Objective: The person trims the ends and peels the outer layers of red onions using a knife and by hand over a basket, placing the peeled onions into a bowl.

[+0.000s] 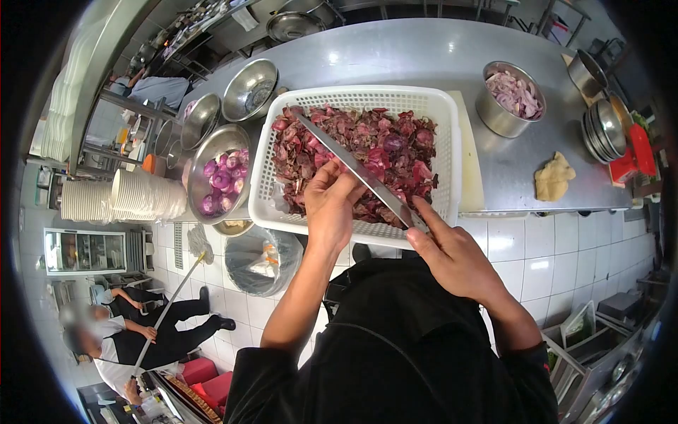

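Note:
A white perforated basket lies at the edge of the steel table, full of red onion skins with some whole onions among them. Above the skins, my right hand is closed on the handle end of a large knife, whose blade points up and to the left. My left hand is closed beside the blade, fingers pressed together; the fingertips are partly hidden and I cannot make out what they hold. Left of the basket, a steel bowl holds peeled red onions.
On the steel table are a pot of cut onions, a yellowish cloth, empty bowls and stacked bowls. A lined bin stands below. At lower left, a person holds a long-handled mop.

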A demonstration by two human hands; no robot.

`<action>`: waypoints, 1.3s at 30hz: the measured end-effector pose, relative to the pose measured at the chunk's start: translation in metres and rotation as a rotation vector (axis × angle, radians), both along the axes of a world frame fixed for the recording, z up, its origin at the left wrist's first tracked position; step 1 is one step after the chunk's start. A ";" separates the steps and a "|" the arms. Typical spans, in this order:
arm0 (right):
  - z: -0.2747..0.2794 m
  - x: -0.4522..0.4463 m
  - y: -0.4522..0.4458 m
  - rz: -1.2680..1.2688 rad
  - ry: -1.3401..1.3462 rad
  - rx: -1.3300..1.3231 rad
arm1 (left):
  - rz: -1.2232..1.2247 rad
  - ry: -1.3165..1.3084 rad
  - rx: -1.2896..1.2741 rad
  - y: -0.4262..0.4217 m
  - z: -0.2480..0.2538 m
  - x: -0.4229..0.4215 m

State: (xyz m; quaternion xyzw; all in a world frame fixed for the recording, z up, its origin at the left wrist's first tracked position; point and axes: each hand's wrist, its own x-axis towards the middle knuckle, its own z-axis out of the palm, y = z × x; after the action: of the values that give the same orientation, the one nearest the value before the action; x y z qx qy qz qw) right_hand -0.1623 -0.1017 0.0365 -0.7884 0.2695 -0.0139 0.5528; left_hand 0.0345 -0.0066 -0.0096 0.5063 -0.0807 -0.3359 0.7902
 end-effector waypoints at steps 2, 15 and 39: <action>0.000 0.002 0.004 -0.004 -0.045 -0.051 | 0.000 0.001 -0.006 0.000 -0.001 0.001; -0.017 0.043 0.003 -0.012 -0.209 -0.150 | 0.034 -0.077 -0.006 -0.001 -0.005 -0.008; -0.024 0.081 0.004 -0.224 -0.262 0.082 | -0.033 -0.267 -0.169 0.014 -0.018 -0.018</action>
State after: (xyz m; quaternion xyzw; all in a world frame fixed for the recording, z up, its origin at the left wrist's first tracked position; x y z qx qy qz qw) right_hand -0.0813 -0.0982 0.0129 -0.7218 0.2814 -0.1670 0.6099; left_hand 0.0166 0.0072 -0.0279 0.4766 -0.2215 -0.2703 0.8067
